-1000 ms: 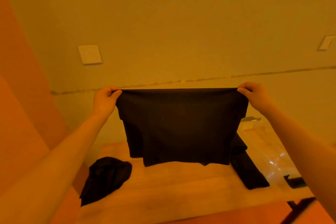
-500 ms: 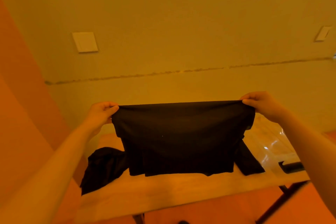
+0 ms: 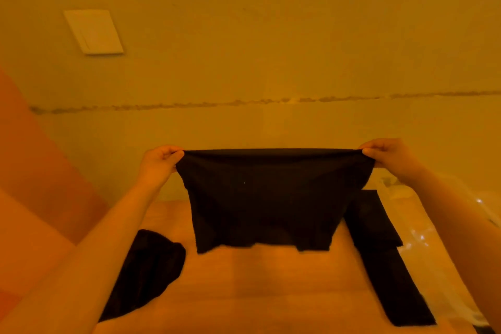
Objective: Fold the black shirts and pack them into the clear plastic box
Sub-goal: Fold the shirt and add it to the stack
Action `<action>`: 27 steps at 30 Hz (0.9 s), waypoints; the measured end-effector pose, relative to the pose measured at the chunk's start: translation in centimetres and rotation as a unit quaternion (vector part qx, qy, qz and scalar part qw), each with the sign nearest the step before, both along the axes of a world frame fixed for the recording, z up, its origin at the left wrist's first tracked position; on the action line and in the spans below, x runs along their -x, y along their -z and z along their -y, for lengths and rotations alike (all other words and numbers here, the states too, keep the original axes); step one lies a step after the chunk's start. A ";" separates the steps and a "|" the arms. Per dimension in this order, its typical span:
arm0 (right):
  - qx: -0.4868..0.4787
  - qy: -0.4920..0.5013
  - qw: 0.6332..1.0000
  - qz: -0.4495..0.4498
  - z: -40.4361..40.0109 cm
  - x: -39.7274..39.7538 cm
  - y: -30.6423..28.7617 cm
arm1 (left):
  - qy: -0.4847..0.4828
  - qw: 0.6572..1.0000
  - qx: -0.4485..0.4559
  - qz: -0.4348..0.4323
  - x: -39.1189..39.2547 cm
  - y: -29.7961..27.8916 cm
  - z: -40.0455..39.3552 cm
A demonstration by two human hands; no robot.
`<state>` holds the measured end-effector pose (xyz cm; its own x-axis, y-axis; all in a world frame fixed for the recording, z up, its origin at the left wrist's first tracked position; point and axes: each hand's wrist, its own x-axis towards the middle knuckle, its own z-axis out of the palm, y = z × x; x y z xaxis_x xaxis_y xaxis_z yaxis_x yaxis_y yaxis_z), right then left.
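A plain, flat painted wall [image 3: 271,35] fills most of the view, washed in a warm amber-yellow light that tints everything. A pale rectangular switch plate [image 3: 93,32] is fixed to the wall, high on its left part. Well below the plate, a rough, dark horizontal crack line [image 3: 244,102] runs across the wall from left to right. To the left of the wall, an orange-toned surface [image 3: 32,171] slants in at an angle. Below the crack line stands a light wooden table [image 3: 257,279] against the wall.
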<state>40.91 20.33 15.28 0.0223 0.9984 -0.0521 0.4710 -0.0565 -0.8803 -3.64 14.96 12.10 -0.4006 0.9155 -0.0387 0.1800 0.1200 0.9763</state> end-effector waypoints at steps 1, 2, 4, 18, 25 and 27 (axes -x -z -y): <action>-0.011 0.005 1.000 -0.002 -0.5 0.1 -0.5 | -0.009 1.000 -0.011 -0.005 0.0 -0.3 -0.4; -0.023 0.007 1.000 -0.004 -0.8 0.0 -1.0 | -0.016 1.000 -0.022 -0.010 0.0 -0.7 -0.6; -0.042 0.011 0.999 -0.013 -0.3 0.0 -1.8 | -0.018 0.999 -0.043 -0.011 0.1 -1.6 -0.2; -0.029 0.000 1.000 -0.011 10.2 -2.6 -4.2 | 0.131 0.991 -0.022 -0.007 1.2 -5.1 9.0; 0.061 -0.032 0.997 0.039 6.3 -2.4 0.0 | 0.164 0.983 0.084 -0.008 1.4 -0.1 5.8; 0.095 -0.043 0.993 0.054 2.8 -2.0 3.1 | 0.158 0.979 0.124 -0.014 1.2 3.0 3.1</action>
<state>42.96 17.49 12.16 -0.0473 0.9693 -0.2414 0.5730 -0.1716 -0.8014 -4.82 11.86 9.10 -0.1029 0.9575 -0.2693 0.2731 0.2876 0.9180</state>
